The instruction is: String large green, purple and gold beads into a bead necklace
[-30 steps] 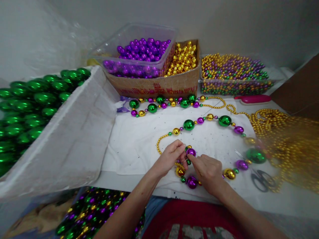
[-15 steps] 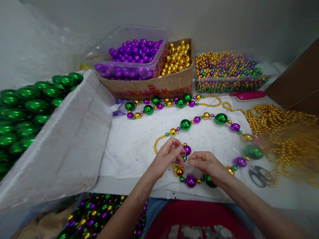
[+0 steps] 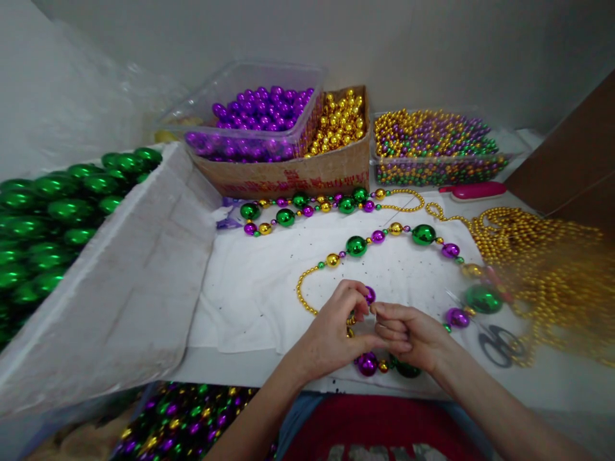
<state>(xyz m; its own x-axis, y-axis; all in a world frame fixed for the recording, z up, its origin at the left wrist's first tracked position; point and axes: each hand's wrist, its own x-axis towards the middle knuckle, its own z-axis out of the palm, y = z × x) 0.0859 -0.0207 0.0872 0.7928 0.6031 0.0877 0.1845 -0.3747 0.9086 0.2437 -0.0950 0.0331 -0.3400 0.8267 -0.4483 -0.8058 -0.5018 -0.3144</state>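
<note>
Both hands meet over the near end of a bead necklace (image 3: 356, 246), strung with large green, purple and gold beads and laid in a loop on white cloth. My left hand (image 3: 331, 330) is curled around the necklace's end, its fingertips by a purple bead (image 3: 369, 295) and its thumb stretched toward the other hand. My right hand (image 3: 413, 333) pinches with thumb and forefinger close to the left fingertips. A short pale bit, perhaps thread, shows at the pinch, too small to be sure of. Several beads lie partly hidden under the hands.
Behind are a clear bin (image 3: 302, 128) of purple beads, a cardboard box (image 3: 288, 178) with gold beads and a tub (image 3: 384, 163) of mixed strands. Green beads (image 3: 72, 209) fill a white box on the left. Scissors (image 3: 500, 346) and gold strands (image 3: 509, 237) lie right; another necklace (image 3: 285, 218) lies behind.
My hands have come together, the right one moving in to the left fingertips. My left hand has turned and now covers more of the beads. The view has tilted up slightly.
</note>
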